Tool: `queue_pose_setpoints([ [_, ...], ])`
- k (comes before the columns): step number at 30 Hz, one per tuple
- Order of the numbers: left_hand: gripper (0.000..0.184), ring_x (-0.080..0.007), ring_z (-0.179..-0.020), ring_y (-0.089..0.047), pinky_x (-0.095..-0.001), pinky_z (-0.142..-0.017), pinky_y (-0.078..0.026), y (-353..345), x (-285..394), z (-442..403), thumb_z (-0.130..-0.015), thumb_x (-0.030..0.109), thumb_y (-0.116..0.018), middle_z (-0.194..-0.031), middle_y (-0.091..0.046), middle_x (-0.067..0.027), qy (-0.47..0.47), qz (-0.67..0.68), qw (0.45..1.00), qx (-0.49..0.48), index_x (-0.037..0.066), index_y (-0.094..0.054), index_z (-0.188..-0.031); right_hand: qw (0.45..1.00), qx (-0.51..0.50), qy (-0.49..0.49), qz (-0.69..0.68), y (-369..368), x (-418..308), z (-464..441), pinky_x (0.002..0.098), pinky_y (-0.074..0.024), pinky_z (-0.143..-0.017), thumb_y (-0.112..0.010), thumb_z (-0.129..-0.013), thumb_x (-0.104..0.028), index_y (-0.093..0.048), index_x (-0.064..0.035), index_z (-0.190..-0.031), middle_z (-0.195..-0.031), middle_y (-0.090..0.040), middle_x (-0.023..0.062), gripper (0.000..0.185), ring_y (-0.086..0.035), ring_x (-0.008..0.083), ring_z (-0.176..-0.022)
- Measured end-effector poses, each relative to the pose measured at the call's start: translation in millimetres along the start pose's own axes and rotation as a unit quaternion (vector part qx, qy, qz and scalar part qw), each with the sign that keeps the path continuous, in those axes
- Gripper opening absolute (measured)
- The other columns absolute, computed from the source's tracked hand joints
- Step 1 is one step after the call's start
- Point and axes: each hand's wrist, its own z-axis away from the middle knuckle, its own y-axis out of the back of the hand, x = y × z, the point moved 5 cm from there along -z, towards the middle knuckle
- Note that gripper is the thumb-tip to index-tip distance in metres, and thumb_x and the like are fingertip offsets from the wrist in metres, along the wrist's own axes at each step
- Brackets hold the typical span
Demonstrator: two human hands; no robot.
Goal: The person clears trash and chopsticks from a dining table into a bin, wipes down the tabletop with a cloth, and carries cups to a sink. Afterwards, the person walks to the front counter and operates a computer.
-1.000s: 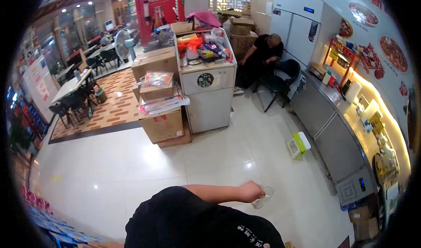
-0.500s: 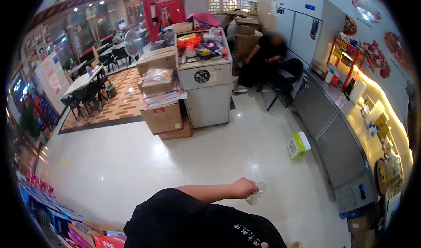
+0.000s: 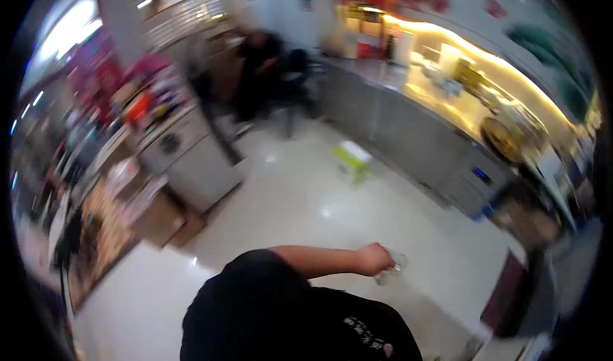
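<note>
My left hand (image 3: 374, 259) reaches across in front of my body from the black sleeve on the left. Its fingers are closed around clear glass cups (image 3: 397, 266), apparently two held together. They look transparent, and motion blur hides their details. Below them lies the pale shiny floor. My black shirt (image 3: 300, 326) fills the bottom middle. My right hand does not show.
A green and white box (image 3: 352, 160) stands on the floor ahead. A steel counter (image 3: 408, 137) runs along the right. Cardboard boxes (image 3: 153, 217) and a loaded white cabinet (image 3: 191, 163) stand left. A person in black (image 3: 258, 73) sits at the back.
My view has swung to the right and tilted, so the cabinet and boxes shift left. The counter fills more of the right side. My left hand still holds the glass cups.
</note>
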Motion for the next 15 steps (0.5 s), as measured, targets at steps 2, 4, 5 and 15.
queue_pose_setpoints([
  [2,0.014,-0.0316,-0.076,-0.059,-0.0432,-0.067,-0.046,-27.1,25.8,-55.6,-0.075,0.022,-0.056,-0.077,-0.061,-0.0116,-0.027,-0.002,0.998,-0.056,0.010,-0.060,-0.081,0.997,0.078,0.008,0.004,45.6,6.6,1.3,0.0351,-0.0430,-0.077,-0.057,-0.081,-0.009,-0.044,-0.0067,-0.125,-0.103,-0.056,0.0151,0.046,-0.054,0.0222,-0.087],
  [4,0.017,-0.0324,-0.079,-0.059,-0.0437,-0.070,-0.046,-51.7,60.0,-102.5,-0.078,0.022,-0.055,-0.080,-0.061,-0.0132,-0.072,-0.008,0.993,-0.095,0.010,-0.062,-0.087,0.986,0.165,-0.009,0.010,92.9,18.1,14.6,0.0342,-0.0430,-0.080,-0.057,-0.081,-0.009,-0.046,-0.0044,-0.123,-0.106,-0.057,0.0152,0.044,-0.055,0.0224,-0.091],
  [5,0.015,-0.0333,-0.081,-0.059,-0.0441,-0.070,-0.046,-68.3,76.8,-118.6,-0.079,0.019,-0.053,-0.081,-0.061,-0.0149,-0.095,0.012,0.991,-0.096,0.009,-0.062,-0.086,0.979,0.202,-0.021,0.019,117.3,21.9,21.3,0.0337,-0.0430,-0.082,-0.056,-0.081,-0.009,-0.047,-0.0032,-0.123,-0.108,-0.057,0.0152,0.043,-0.055,0.0225,-0.093],
  [15,0.018,-0.0339,-0.081,-0.061,-0.0402,-0.074,-0.048,-124.4,272.2,-263.2,-0.072,0.004,-0.059,-0.087,-0.063,-0.0183,-0.177,0.032,0.982,-0.057,0.000,-0.064,-0.089,0.886,0.396,-0.187,0.151,323.8,77.6,58.0,0.0364,-0.0450,-0.064,-0.053,-0.079,-0.010,-0.055,-0.0070,-0.114,-0.078,-0.061,0.0156,0.035,-0.057,0.0246,-0.067],
])
